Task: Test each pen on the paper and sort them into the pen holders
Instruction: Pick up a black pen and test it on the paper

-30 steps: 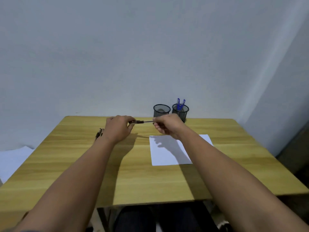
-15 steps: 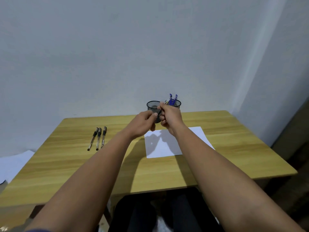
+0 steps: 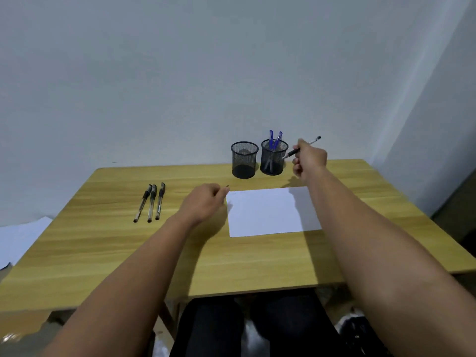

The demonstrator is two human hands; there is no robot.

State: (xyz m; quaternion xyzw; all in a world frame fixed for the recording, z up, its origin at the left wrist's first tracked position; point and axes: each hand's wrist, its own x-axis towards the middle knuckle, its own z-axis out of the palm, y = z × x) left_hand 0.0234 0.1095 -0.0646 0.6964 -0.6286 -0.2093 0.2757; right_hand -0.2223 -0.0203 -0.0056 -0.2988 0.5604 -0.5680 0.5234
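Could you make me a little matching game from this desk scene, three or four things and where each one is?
Things:
1. three black pens
2. blue pens
3. left pen holder
4. uncapped pen

Places or states:
A. held in the right hand
B. standing in the right pen holder
C. lying side by side on the table
D. no pens showing

Pairs: 1-C, 2-B, 3-D, 4-A

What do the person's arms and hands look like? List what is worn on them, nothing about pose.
Both forearms are bare along all that shows: no sleeves, watch, bracelets or gloves. The left hand and right hand are bare too, and no rings can be made out, though the fingers are curled and small in view. Any sleeve higher up falls outside the frame.
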